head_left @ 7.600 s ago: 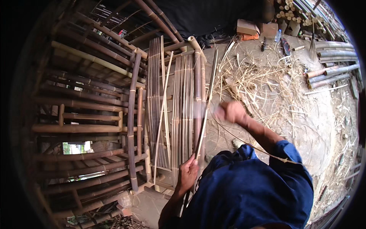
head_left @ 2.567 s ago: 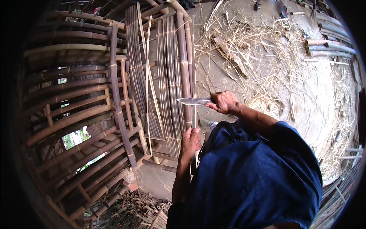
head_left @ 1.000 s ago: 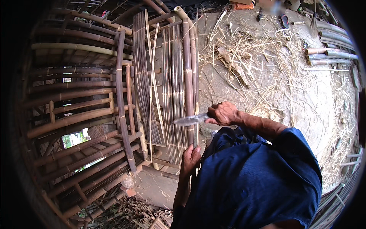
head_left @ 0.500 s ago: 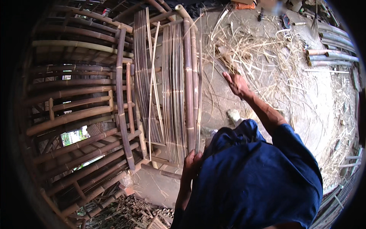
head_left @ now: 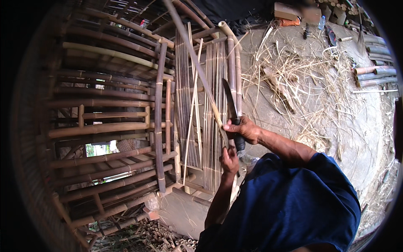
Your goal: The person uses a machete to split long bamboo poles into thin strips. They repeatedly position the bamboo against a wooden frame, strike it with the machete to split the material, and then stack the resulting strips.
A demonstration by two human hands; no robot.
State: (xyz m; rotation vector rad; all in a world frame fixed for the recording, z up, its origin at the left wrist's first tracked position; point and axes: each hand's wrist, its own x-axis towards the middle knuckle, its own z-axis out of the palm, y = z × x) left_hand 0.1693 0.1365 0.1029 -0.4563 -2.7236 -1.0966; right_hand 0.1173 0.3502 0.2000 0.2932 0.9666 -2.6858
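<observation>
My left hand [head_left: 229, 160] is closed round the lower end of a long bamboo strip [head_left: 200, 74]. The strip slants up and away to the far left, above the bamboo frame. Just above it, my right hand [head_left: 247, 129] is closed on a knife [head_left: 230, 98] with a dark blade and a black handle. The blade points away from me, beside the strip, and the handle's butt sticks out below my fist. My right thumb lies at the strip's edge. Under both hands is a bamboo panel of narrow slats [head_left: 213, 161], bordered on its right by thick poles [head_left: 239, 84].
A large bamboo frame [head_left: 159, 113] with many rails fills the left side. Shavings [head_left: 289, 80] litter the floor to the right. Bamboo poles [head_left: 380, 75] lie at the far right, and a plastic bottle [head_left: 321, 22] stands at the back. Cut bamboo pieces [head_left: 168, 239] lie at the near left.
My right hand has come in from the right to meet the left. The strip, earlier lying along the thick poles, is now raised and tilted left. The view has shifted.
</observation>
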